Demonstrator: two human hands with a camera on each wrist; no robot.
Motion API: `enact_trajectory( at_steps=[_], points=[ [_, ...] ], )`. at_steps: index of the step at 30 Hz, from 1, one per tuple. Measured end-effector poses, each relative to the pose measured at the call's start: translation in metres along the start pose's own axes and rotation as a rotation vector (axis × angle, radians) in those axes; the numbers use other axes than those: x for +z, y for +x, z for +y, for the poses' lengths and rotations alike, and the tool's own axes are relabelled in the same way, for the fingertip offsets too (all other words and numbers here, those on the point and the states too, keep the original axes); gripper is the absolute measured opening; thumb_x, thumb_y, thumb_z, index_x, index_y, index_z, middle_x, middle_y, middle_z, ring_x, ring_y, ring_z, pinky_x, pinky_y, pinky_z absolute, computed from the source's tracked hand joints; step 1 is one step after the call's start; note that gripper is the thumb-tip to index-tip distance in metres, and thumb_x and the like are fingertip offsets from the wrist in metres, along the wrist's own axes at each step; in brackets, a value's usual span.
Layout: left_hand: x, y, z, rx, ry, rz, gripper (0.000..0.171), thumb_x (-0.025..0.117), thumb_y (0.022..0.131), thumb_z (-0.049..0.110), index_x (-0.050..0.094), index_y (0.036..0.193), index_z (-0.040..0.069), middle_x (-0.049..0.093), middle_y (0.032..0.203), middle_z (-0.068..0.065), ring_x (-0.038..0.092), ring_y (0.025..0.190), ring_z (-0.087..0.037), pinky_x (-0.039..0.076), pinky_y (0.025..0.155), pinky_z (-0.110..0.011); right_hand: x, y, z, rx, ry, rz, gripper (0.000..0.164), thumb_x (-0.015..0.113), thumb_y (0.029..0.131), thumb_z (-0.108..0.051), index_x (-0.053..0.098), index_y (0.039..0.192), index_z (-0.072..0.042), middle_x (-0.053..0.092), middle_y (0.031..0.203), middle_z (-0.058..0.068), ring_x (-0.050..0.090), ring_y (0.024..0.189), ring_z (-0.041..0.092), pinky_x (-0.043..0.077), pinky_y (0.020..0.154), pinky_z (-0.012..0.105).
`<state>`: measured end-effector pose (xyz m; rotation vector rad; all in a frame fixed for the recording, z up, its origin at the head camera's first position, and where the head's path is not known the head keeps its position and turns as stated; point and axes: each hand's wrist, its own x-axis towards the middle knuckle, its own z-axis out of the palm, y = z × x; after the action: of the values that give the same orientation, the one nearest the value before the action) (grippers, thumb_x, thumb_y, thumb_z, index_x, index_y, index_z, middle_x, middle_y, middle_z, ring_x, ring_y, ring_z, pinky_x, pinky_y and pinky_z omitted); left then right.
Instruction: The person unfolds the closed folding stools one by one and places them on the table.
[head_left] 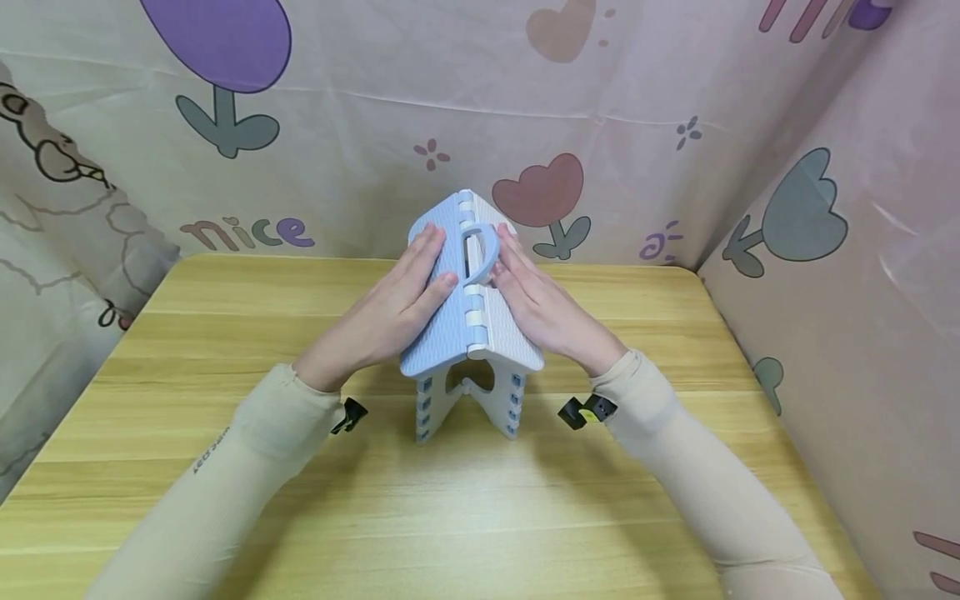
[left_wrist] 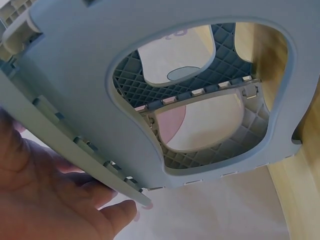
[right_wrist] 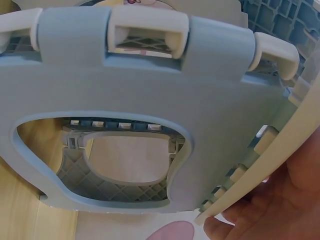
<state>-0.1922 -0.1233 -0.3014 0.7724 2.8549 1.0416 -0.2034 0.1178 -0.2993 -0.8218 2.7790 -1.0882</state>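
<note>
A half-folded plastic step stool (head_left: 442,342) stands on the table, its top bent into a roof shape with a hinged ridge. One half is light blue and the other white (head_left: 510,333). A blue loop handle (head_left: 491,254) sticks up at the ridge. My left hand (head_left: 393,308) lies along the blue half with fingers stretched. Against the white half rests my right hand (head_left: 540,304), its fingers also straight and close to the handle. Under the top, the leg panel (left_wrist: 75,90) with its large cut-out shows in the left wrist view; the right wrist view shows another leg panel (right_wrist: 220,110).
The wooden table (head_left: 225,333) carries the stool. Behind it and at the sides hang printed cloth sheets (head_left: 360,150) with flowers and lettering. A small black device (head_left: 588,411) sits at the right wrist, and another (head_left: 348,415) at the left.
</note>
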Motion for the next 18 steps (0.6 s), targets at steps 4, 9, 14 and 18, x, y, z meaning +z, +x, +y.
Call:
enact_trajectory(
  at_steps=[4, 9, 14, 18],
  points=[
    [-0.0013, -0.0011, 0.0035, -0.017, 0.032, -0.015, 0.075, 0.032, 0.115, 0.049, 0.006, 0.173, 0.010, -0.004, 0.183, -0.008, -0.002, 0.170, -0.026, 0.009, 0.139, -0.054, -0.0009, -0.0016, 0.0006, 0.012, -0.021, 0.004, 0.064, 0.022, 0.117, -0.039, 0.011, 0.172, -0.006, -0.003, 0.183, 0.004, -0.003, 0.170, 0.020, 0.006, 0.139, 0.042],
    [-0.0022, -0.0022, 0.0054, -0.029, 0.063, -0.026, 0.075, 0.032, 0.115, 0.050, 0.007, 0.173, 0.010, -0.003, 0.183, -0.008, -0.001, 0.171, -0.027, 0.010, 0.138, -0.054, -0.0016, -0.0037, 0.0031, 0.019, -0.022, 0.013, 0.065, 0.020, 0.117, -0.043, 0.012, 0.172, -0.009, -0.001, 0.183, 0.000, -0.001, 0.170, 0.018, 0.008, 0.139, 0.042],
    [-0.0028, -0.0031, 0.0062, -0.036, 0.087, -0.025, 0.077, 0.033, 0.115, 0.052, 0.008, 0.173, 0.010, -0.002, 0.183, -0.008, 0.000, 0.171, -0.027, 0.012, 0.138, -0.054, -0.0024, -0.0064, 0.0047, 0.012, -0.009, 0.024, 0.064, 0.021, 0.118, -0.042, 0.013, 0.173, -0.010, 0.002, 0.183, 0.001, 0.001, 0.170, 0.016, 0.009, 0.139, 0.043],
    [-0.0033, -0.0031, 0.0066, -0.042, 0.107, -0.031, 0.077, 0.033, 0.114, 0.054, 0.009, 0.173, 0.010, -0.001, 0.183, -0.008, 0.001, 0.170, -0.029, 0.013, 0.138, -0.054, -0.0023, -0.0079, 0.0063, 0.008, -0.003, 0.028, 0.063, 0.023, 0.118, -0.039, 0.013, 0.172, -0.009, 0.003, 0.183, 0.002, 0.002, 0.170, 0.016, 0.008, 0.139, 0.042]
  ],
)
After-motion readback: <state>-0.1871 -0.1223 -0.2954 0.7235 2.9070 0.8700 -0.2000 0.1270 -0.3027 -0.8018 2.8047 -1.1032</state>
